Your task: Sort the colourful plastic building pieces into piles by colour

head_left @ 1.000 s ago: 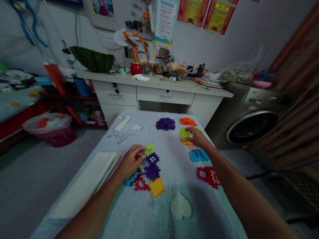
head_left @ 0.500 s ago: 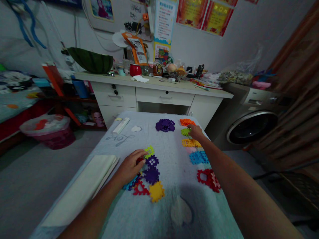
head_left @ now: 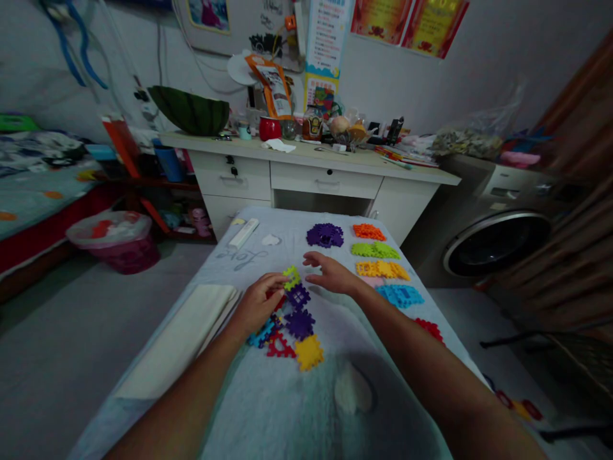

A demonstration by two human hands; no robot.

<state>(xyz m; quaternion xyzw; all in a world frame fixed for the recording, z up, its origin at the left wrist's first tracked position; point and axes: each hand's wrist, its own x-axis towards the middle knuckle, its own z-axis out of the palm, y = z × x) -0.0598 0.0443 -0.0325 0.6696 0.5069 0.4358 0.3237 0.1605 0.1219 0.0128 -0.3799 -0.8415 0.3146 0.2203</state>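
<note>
A cluster of joined plastic puzzle tiles (head_left: 292,322) in lime, purple, blue, red and yellow lies on the pale blue cloth (head_left: 268,402). My left hand (head_left: 258,305) rests on the cluster's left side, fingers curled round a red piece beside the lime tile (head_left: 290,277). My right hand (head_left: 330,276) hovers just right of that tile, fingers stretched out and holding nothing. Sorted piles lie along the right: purple (head_left: 325,234), orange (head_left: 368,232), lime (head_left: 374,250), yellow-orange (head_left: 382,270), blue (head_left: 400,296) and red (head_left: 430,329).
A folded cream cloth (head_left: 179,338) lies at the table's left edge, and a white tube (head_left: 244,232) sits near the far left. Behind stand a cluttered white desk (head_left: 316,176), a washing machine (head_left: 498,236) and a pink bin (head_left: 117,239).
My right hand left the lime pile at the right and swung left to the tile cluster. My left hand stayed on the cluster. The view shifted slightly.
</note>
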